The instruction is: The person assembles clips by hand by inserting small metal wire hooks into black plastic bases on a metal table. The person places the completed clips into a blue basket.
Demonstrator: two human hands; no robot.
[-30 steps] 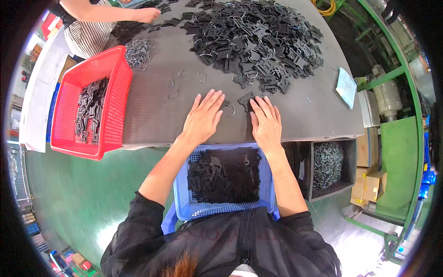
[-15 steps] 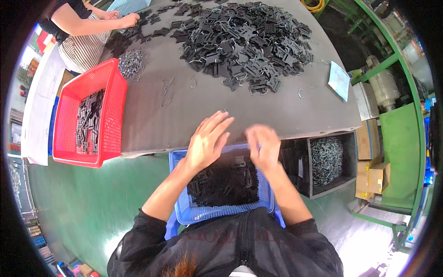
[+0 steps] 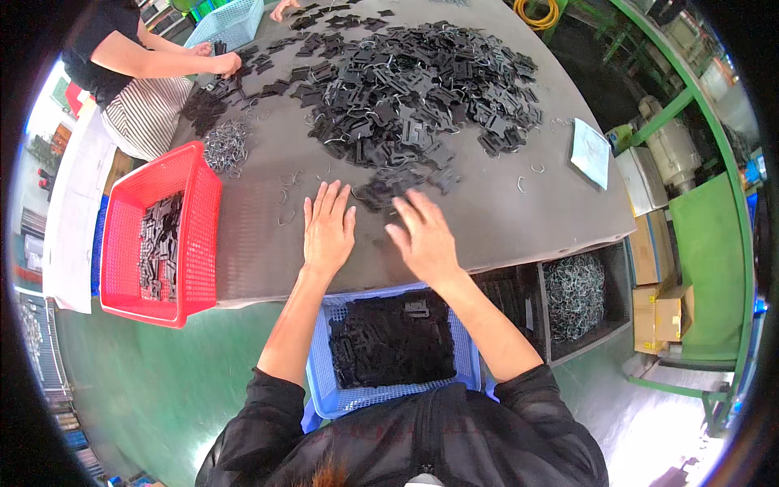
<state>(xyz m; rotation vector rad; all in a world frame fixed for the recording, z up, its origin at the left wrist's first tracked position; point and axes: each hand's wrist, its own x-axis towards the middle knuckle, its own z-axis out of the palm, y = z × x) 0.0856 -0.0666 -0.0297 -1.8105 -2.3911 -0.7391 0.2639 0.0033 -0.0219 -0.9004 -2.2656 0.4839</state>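
My left hand [image 3: 329, 226] lies palm down on the grey table near its front edge, fingers stretched out, nothing in it. To its right my right hand [image 3: 425, 242], a little blurred, has its fingers apart beside some smeared black plastic pieces [image 3: 398, 188]. These pieces are at the near edge of a big heap of flat, slotted black plastic parts [image 3: 418, 81], many with bent metal wire hooks. Below my wrists, against my body, stands a blue plastic basket [image 3: 320, 357] filled with black plastic parts [image 3: 389, 341].
At the left stands a red basket [image 3: 203, 235] partly filled with black parts, beside a small pile of wire hooks [image 3: 225, 148]. A co-worker's hand [image 3: 229, 63] handles black parts at the far left. A dark bin of wire hooks [image 3: 574, 296] stands below the table's right front edge.
Both hands have moved forward from above the blue basket to the table. Several black pieces at the heap's near edge have shifted toward me and are blurred.
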